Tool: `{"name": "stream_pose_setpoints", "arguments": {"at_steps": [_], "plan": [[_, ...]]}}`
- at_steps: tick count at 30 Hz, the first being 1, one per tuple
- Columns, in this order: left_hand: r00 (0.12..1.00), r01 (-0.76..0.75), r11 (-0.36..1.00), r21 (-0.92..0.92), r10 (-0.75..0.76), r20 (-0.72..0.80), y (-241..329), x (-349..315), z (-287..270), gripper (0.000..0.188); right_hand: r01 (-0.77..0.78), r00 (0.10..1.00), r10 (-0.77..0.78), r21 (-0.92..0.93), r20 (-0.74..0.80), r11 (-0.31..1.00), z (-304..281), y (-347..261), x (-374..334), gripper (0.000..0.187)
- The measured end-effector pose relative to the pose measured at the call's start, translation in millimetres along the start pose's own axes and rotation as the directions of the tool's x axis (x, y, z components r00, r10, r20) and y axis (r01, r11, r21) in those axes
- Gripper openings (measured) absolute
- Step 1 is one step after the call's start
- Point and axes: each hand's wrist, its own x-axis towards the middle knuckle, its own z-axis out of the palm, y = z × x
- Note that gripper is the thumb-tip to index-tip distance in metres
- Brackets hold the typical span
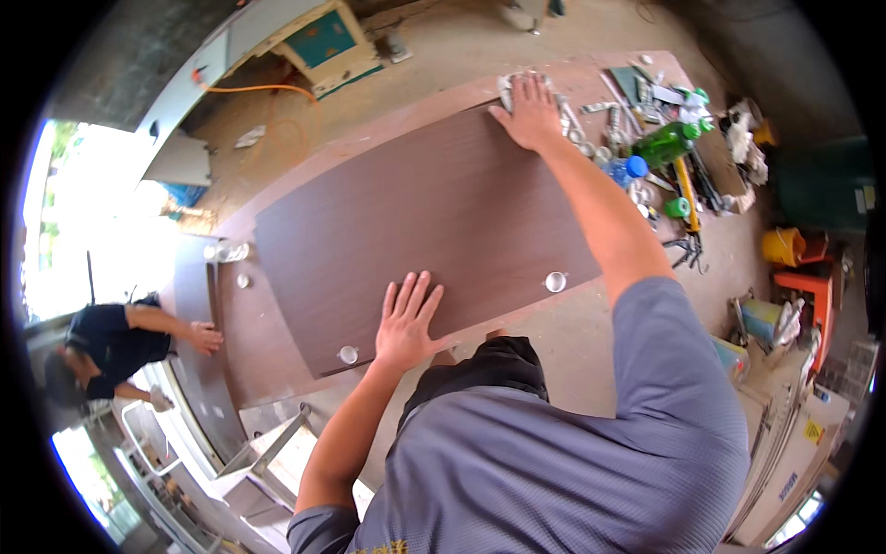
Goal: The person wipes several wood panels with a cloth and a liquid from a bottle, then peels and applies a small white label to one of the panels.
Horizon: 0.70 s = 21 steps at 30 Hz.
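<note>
A dark brown flat panel (406, 203) lies on a larger worktable (263, 332). My left hand (406, 325) rests flat near the panel's near edge, fingers spread. My right arm reaches across to the far right corner, where my right hand (532, 115) lies with its fingers stretched out. Some crumpled white material (506, 88) sits right beside and partly behind those fingers. Two small round whitish pieces lie along the near edge: one round piece (348, 355) left of my left hand, another round piece (555, 282) farther right.
Bottles, including a green bottle (666, 145) and a blue-capped bottle (628, 170), crowd the table's right end with tubes and tools. At left, another person's hand (205, 338) touches a dark board (196, 305). A metal stand (268, 462) is near my left elbow; an orange stool (817, 295) stands right.
</note>
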Motion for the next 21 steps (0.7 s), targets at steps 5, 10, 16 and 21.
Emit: {"name": "stream_pose_setpoints", "arguments": {"at_steps": [5,10,16,21], "plan": [[0.999,0.017,1.000,0.020,-0.018,0.044,5.5,-14.9,0.7,0.097,0.099,0.995,-0.098,0.030,-0.017,0.995,6.4,-10.7,-91.0,0.088],[0.999,-0.028,0.987,0.159,0.022,0.039,18.8,-50.2,22.9,0.101,0.210,0.975,-0.212,0.034,0.065,0.977,-14.0,-34.4,-243.6,0.082],[0.994,-0.096,0.989,0.112,0.088,0.069,29.7,-63.2,14.0,0.087,-0.040,0.999,0.027,0.477,0.033,0.878,-29.0,-7.6,-330.4,0.054],[0.979,-0.151,0.988,0.034,0.144,0.144,39.7,-82.2,-112.3,0.085,0.106,0.695,0.717,0.979,0.050,-0.172,-75.2,138.0,-373.9,0.037]]}}
